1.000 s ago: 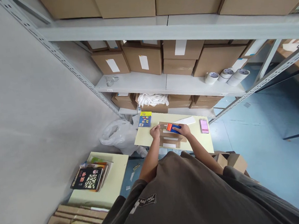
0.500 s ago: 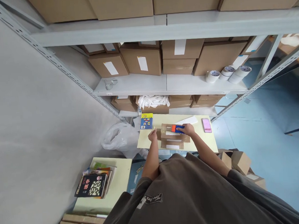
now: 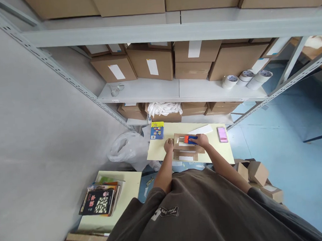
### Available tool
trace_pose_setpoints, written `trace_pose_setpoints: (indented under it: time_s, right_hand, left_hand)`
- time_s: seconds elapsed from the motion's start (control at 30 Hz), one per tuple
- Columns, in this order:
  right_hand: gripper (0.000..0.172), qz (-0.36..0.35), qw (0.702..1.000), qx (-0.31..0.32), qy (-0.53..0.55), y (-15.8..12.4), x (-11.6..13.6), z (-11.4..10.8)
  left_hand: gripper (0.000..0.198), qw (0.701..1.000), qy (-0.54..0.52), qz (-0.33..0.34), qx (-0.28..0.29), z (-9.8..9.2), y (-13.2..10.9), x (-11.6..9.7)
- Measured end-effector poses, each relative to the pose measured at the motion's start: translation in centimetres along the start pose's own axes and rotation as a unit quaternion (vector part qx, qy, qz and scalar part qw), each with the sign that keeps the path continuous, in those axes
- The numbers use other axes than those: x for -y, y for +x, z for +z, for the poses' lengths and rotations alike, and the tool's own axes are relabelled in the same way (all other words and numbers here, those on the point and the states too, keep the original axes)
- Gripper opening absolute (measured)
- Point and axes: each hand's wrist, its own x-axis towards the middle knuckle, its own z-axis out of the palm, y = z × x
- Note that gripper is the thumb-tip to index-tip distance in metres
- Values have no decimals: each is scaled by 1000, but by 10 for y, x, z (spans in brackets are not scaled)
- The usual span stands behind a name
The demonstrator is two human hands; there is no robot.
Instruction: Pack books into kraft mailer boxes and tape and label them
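While the tape dispenser [image 3: 191, 139] is held on top of the cardboard box [image 3: 186, 153] by the right hand [image 3: 202, 140], whose fingers are closed round its blue handle, the box is steadied at its left end by the left hand [image 3: 168, 145]. Whether that hand's fingers are spread or curled cannot be told at this size.

The box lies near the middle of the table [image 3: 220, 154], close to the near edge. Because it is braced on one side only, it could probably be dragged or turned by a pull of the dispenser, and the tape would then be laid crooked or wrinkled. A hard pull toward the body might carry it over that edge. The left hand sits close to the dispenser, so it could be nicked by the cutter if the stroke were run too far. A pink pad [image 3: 222, 134] just beside the right wrist could be swept aside.
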Motion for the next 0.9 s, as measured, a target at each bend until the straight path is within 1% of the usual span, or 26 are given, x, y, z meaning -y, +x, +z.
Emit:
trace_pose_setpoints:
  time_s: [0.07, 0.13, 0.23, 0.3, 0.4, 0.5, 0.6, 0.7, 0.77, 0.8, 0.83, 0.9]
  right_hand:
    - [63, 3, 1000, 11, -2, 2, 5, 0]
    - [64, 5, 1000, 16, -3, 3, 10, -2]
    - [66, 4, 1000, 20, -2, 5, 9, -6]
    - [67, -1, 1000, 23, -1, 5, -1, -10]
    - [68, 5, 1000, 24, -10, -1, -32, -17]
    - [66, 39, 998, 33, -41, -12, -79, -29]
    - [62, 79, 994, 37, -65, -22, -129, -46]
    - [61, 105, 991, 38, -75, -25, -167, -65]
    - [63, 114, 990, 39, -79, -24, -179, -70]
    - [64, 119, 989, 37, -81, -22, -181, -68]
    - [64, 124, 988, 33, -81, -20, -178, -64]
    - [61, 136, 987, 22, -79, -13, -161, -47]
  left_hand:
    - [35, 998, 34, 39, 43, 6, 2, -5]
    - [39, 993, 69, 56, 80, 13, 3, -6]
    - [44, 989, 111, 51, 80, 20, 2, -6]
    - [47, 986, 133, 58, 78, 22, 2, -5]
    - [52, 982, 159, 72, 76, 25, 1, -4]
    - [56, 978, 183, 74, 70, 28, 1, -5]
    - [57, 973, 205, 74, 74, 29, 2, -6]
    - [57, 969, 219, 82, 81, 27, 3, -8]
    - [56, 968, 225, 84, 79, 27, 3, -9]
    - [56, 967, 229, 81, 76, 26, 3, -10]
    - [55, 967, 233, 79, 71, 26, 2, -11]
    - [56, 964, 244, 80, 63, 27, 1, -12]
